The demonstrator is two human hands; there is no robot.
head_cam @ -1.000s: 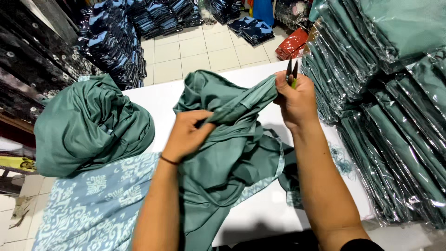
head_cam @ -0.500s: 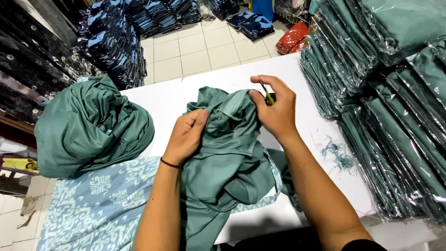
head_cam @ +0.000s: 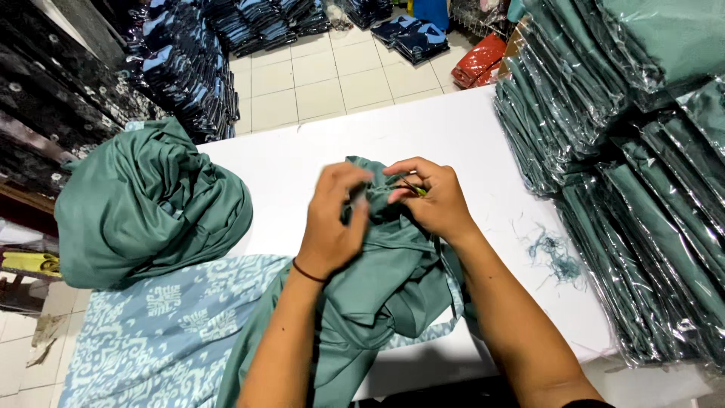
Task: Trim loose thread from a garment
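A green garment [head_cam: 385, 283] lies bunched on the white table [head_cam: 453, 128] in front of me. My left hand [head_cam: 336, 219], a thin dark band at its wrist, pinches the cloth near its top edge. Close beside it, my right hand [head_cam: 434, 200] holds small thread snips [head_cam: 414, 189] with a yellow-green handle, their tip against the fabric between both hands. The blades are mostly hidden by my fingers.
A heap of green cloth [head_cam: 147, 208] sits at the table's left. Pale blue patterned fabric [head_cam: 162, 332] lies below it. Stacks of green garments in clear plastic bags [head_cam: 642, 166] fill the right side. Cut thread scraps [head_cam: 555, 253] lie near them. Dark packaged stacks [head_cam: 189, 60] stand on the tiled floor.
My right hand came down from a raised position with the snips and met the left hand at the cloth's top edge. The garment settled lower on the table.
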